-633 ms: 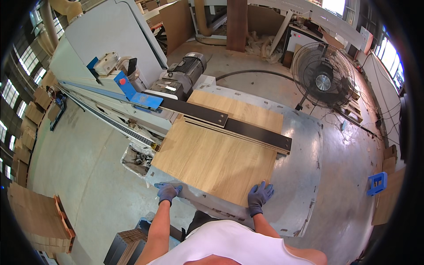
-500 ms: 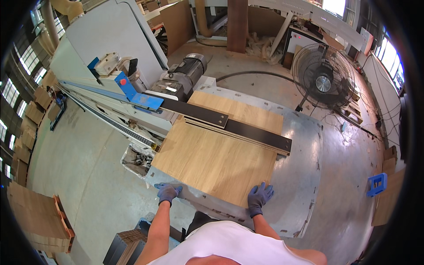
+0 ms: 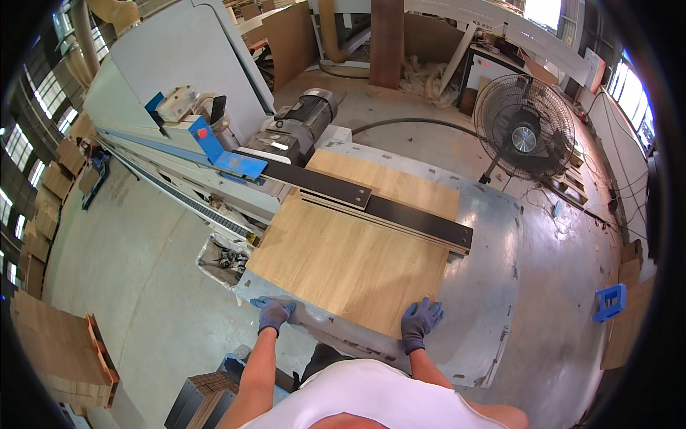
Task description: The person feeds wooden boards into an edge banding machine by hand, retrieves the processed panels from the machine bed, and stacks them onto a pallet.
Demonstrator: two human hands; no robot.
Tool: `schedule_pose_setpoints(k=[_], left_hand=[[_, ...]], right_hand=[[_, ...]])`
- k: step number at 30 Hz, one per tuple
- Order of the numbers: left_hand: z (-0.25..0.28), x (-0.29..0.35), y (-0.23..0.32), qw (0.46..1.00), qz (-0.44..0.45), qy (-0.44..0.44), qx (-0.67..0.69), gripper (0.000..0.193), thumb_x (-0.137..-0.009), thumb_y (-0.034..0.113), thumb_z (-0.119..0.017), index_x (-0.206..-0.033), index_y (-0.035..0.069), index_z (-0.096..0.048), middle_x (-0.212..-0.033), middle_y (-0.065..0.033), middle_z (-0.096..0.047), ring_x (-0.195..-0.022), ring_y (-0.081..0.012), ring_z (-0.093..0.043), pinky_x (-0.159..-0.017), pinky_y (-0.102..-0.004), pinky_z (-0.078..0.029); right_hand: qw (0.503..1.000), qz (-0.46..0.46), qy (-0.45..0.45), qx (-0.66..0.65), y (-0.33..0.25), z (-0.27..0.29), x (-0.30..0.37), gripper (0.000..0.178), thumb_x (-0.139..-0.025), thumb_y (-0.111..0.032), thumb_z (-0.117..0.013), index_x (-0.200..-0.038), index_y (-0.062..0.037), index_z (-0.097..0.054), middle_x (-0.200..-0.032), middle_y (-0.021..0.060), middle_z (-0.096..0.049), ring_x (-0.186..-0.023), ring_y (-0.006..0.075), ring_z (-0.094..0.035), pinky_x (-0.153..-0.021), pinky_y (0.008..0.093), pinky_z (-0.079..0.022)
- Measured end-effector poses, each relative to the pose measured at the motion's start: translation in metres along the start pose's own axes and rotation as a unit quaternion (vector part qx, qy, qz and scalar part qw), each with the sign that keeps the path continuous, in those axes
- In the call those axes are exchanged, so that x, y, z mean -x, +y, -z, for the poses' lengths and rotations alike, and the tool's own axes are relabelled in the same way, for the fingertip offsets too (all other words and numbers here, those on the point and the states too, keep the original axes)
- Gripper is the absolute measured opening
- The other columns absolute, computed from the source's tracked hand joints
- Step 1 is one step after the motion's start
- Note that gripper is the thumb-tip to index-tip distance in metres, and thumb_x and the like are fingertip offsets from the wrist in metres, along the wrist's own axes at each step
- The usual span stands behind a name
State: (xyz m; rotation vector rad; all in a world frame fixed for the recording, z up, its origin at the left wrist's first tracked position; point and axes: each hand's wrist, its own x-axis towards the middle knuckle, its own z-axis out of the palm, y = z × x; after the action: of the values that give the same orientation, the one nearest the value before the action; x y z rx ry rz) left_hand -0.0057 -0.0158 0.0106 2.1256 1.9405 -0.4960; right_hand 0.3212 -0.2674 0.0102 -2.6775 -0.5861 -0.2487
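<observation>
Fingers: spread and loosely bent on both hands, in blue-grey gloves; neither visibly clasps anything.
Left hand: [image 3: 274,314] at the front edge of the table [image 3: 477,304], near its left corner, apart from the board [image 3: 350,266]; I cannot tell whether any fingertip hooks the edge.
Right hand: [image 3: 421,324] at the board's near right corner, fingers pointing forward, touching it; how firmly they press, I cannot tell.
Board: pale wood-grained, flat on the metal table, between the hands and the machine [image 3: 179,68].
Dark strips: [image 3: 421,221] crossing the far part of the board, the left one overlapping the right, whose end passes the board's right edge.
Bracket: [image 3: 241,166] blue, at the strips' left end.
Motor: [image 3: 309,114] beyond the bracket.
Bin: [image 3: 207,266] left of the table, holding scraps.
Fan: [image 3: 524,136] standing beyond the table, at right.
</observation>
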Motion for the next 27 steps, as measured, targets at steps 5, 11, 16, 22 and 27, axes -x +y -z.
schedule_pose_setpoints(k=[5, 11, 16, 22, 27], left_hand=[[0.008, 0.009, -0.004, 0.975, -0.149, -0.027, 0.162, 0.079, -0.089, 0.062, -0.051, -0.101, -0.015, -0.065, -0.103, -0.0394, -0.061, -0.116, -0.0534, -0.052, -0.112, -0.0500, -0.027], [0.027, 0.021, 0.026, 0.991, -0.103, -0.084, -0.011, 0.088, -0.092, 0.065, -0.040, -0.128, -0.015, -0.050, -0.135, -0.0440, -0.039, -0.133, -0.0586, -0.030, -0.104, -0.0768, 0.002], [-0.026, -0.010, -0.001, 0.995, -0.015, 0.012, 0.101, 0.094, -0.091, 0.067, -0.040, -0.130, -0.018, -0.046, -0.142, -0.0432, -0.030, -0.137, -0.0591, -0.019, -0.103, -0.0773, 0.004], [0.054, 0.026, 0.032, 0.994, -0.034, -0.093, 0.053, 0.112, -0.086, 0.066, -0.054, -0.134, -0.029, -0.020, -0.138, -0.0455, -0.033, -0.126, -0.0504, -0.046, -0.116, -0.0579, 0.001], [0.008, 0.004, 0.010, 0.996, 0.008, -0.071, 0.056, 0.105, -0.088, 0.068, -0.048, -0.134, -0.025, -0.029, -0.141, -0.0444, -0.031, -0.132, -0.0518, -0.039, -0.110, -0.0679, 0.008]], right_hand=[[1.000, 0.015, 0.003, 0.009, 0.010, -0.005, 0.000, 0.044, -0.085, -0.024, -0.060, -0.124, -0.0036, -0.057, -0.132, 0.0318, -0.049, -0.128, 0.0453, -0.042, -0.111, 0.0538, -0.026], [0.995, 0.054, 0.074, 0.039, 0.016, 0.006, 0.000, 0.038, -0.087, -0.023, -0.057, -0.121, -0.0048, -0.056, -0.110, 0.0236, -0.054, -0.105, 0.0411, -0.051, -0.094, 0.0503, -0.037], [0.992, 0.066, 0.096, 0.055, 0.008, -0.009, 0.001, 0.038, -0.089, -0.024, -0.055, -0.122, -0.0050, -0.056, -0.112, 0.0232, -0.054, -0.106, 0.0409, -0.052, -0.093, 0.0501, -0.039], [0.993, 0.059, 0.080, 0.068, 0.015, -0.003, -0.002, 0.040, -0.089, -0.024, -0.055, -0.123, -0.0037, -0.055, -0.112, 0.0239, -0.056, -0.106, 0.0403, -0.053, -0.091, 0.0496, -0.040], [0.995, 0.072, 0.060, 0.036, 0.006, 0.000, -0.003, 0.040, -0.089, -0.024, -0.055, -0.124, -0.0034, -0.054, -0.113, 0.0247, -0.056, -0.106, 0.0408, -0.053, -0.091, 0.0497, -0.040]])
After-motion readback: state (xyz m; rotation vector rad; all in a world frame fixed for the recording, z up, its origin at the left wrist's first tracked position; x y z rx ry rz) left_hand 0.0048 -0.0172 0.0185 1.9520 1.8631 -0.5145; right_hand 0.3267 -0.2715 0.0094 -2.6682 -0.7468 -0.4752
